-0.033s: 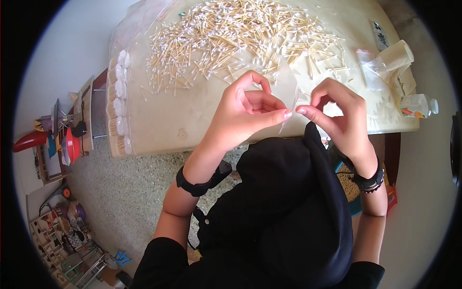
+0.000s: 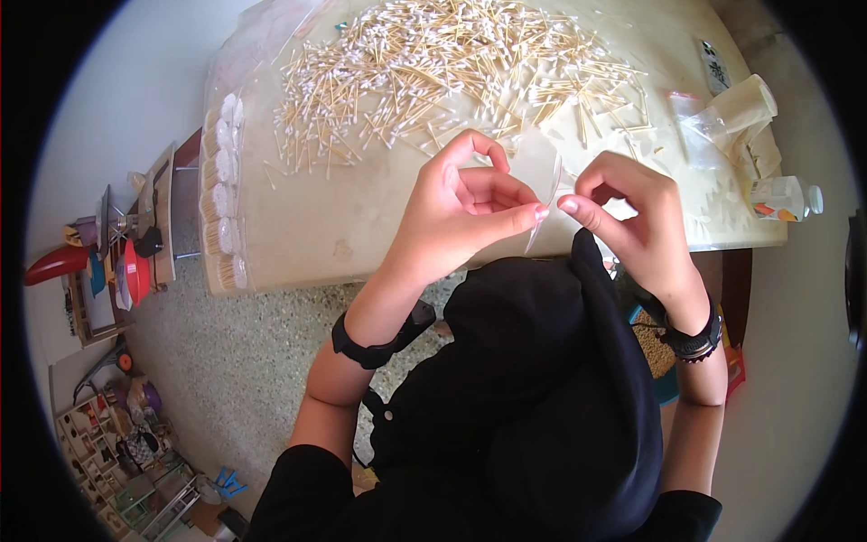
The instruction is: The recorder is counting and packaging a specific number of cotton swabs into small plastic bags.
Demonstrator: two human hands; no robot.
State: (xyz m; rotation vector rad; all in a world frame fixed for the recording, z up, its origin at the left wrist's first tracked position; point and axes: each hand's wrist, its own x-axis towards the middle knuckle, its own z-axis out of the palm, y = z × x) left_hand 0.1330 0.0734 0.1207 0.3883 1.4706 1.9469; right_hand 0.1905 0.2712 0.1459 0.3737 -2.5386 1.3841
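Observation:
A thin clear plastic bag (image 2: 549, 181) stands upright between my hands, seen nearly edge-on above the near edge of the table. My left hand (image 2: 470, 203) pinches its lower part between thumb and fingers. Close by on the right, my right hand (image 2: 632, 212) has its thumb and forefinger curled together beside the bag; whether film lies between them is too small to tell. Behind both hands spreads a large loose heap of cotton swabs (image 2: 433, 68) with pale wooden sticks and white tips.
Packed bundles of swabs (image 2: 221, 190) line the table's left edge. At the right lie clear bags (image 2: 695, 131), a roll of film (image 2: 745, 104) and a plastic bottle (image 2: 786, 199). A teal basin (image 2: 666, 388) of grain-like bits sits below my right wrist. A cluttered shelf (image 2: 99, 443) stands at lower left.
The bag's film has shifted slightly, its upright edge now curving nearer to my right hand. My right fingers have moved a little; my left hand is almost still.

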